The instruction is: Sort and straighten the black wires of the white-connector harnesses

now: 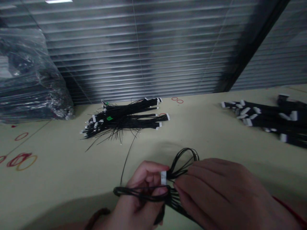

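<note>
A black wire bundle (144, 193) with a white connector (163, 178) is held between both hands at the bottom centre. My left hand (141, 201) is closed on it, thumb and fingers pinching around the connector. One loop of wires lies across that hand. From the right, my right hand (216, 191) curls over the wires beside the connector, its fingertips mostly hidden. Another wire loop (185, 155) rises between the hands. Farther back on the table lies a pile of black cables (120, 116) with white connectors and green marks.
More black cables (263, 116) with white connectors lie at the right. A plastic-wrapped bundle (31, 76) stands at the far left. Red and yellow rubber bands (21, 160) lie on the pale table (79, 179). Window blinds (144, 48) rise behind it.
</note>
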Tool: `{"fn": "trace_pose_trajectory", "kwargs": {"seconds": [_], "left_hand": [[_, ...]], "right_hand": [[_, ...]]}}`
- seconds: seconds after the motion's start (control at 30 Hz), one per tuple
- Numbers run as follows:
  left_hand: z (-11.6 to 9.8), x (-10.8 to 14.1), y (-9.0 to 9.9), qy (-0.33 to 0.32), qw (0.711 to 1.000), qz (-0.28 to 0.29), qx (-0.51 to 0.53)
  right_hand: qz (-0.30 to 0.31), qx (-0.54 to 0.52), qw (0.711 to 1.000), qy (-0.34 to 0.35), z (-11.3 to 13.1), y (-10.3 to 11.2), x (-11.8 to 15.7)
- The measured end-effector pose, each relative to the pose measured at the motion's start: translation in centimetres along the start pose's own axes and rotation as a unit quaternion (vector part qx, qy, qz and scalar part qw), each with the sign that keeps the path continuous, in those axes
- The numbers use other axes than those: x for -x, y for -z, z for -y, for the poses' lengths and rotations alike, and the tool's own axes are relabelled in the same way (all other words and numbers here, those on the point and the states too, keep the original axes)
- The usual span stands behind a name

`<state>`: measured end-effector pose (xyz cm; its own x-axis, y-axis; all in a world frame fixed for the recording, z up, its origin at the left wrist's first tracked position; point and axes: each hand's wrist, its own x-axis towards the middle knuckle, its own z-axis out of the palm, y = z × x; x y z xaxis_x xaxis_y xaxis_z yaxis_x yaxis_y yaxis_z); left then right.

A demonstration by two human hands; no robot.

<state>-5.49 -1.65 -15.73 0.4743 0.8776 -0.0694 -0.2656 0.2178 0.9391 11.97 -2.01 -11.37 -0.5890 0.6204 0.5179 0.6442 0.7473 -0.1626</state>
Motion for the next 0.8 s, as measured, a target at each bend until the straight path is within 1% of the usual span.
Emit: {"fn": "trace_pose_trajectory", "kwargs": {"seconds": [0.23,0.33,0.4,0.43,0.5,0.53,0.6,0.67,0.7,0.73,0.77,0.8], "left_hand": [[-0.7,0.2,-0.3,0.05,0.999,0.003,0.002],[-0.9,0.0,-0.2,0.077,0.997,-0.026,0.009],[-0.9,-0.2,-0.1,0.089,0.994,-0.058,0.012],[-0.8,-0.3,0.0,0.09,0.993,-0.075,0.012],[-0.8,-0.5,0.1,0.08,0.992,-0.101,0.016],[-0.8,-0.6,0.2,0.073,0.991,-0.108,0.019],[-0.9,-0.8,0.2,0.06,0.991,-0.115,0.019],[-1.0,-0.7,0.2,0.05,0.992,-0.119,0.015],[-1.1,-0.7,0.2,0.046,0.992,-0.121,0.011],[-1.1,-0.6,0.1,0.047,0.991,-0.121,0.008],[-1.2,-0.5,0.1,0.048,0.991,-0.121,0.005],[-1.2,-0.5,0.1,0.051,0.992,-0.118,0.003]], "right_hand": [[0.008,-0.009,1.0,-0.007,0.1,-0.5,0.5],[0.017,-0.021,1.0,0.012,-0.2,-0.5,-0.2],[0.002,0.007,1.0,0.014,-0.5,0.2,-0.7],[-0.013,0.032,0.999,0.004,-0.8,0.7,-0.7],[-0.03,0.079,0.996,-0.029,-1.2,2.0,0.0],[-0.025,0.09,0.995,-0.04,-1.5,2.6,0.6],[0.027,0.082,0.996,-0.034,-2.0,3.3,2.1],[0.109,0.059,0.992,-0.024,-2.2,3.2,3.1],[0.152,0.043,0.987,-0.032,-2.1,2.9,3.2],[0.188,0.022,0.981,-0.053,-2.0,2.4,2.9],[0.205,-0.005,0.975,-0.08,-1.7,1.8,2.4],[0.208,-0.037,0.972,-0.106,-1.5,1.2,1.7]]}}
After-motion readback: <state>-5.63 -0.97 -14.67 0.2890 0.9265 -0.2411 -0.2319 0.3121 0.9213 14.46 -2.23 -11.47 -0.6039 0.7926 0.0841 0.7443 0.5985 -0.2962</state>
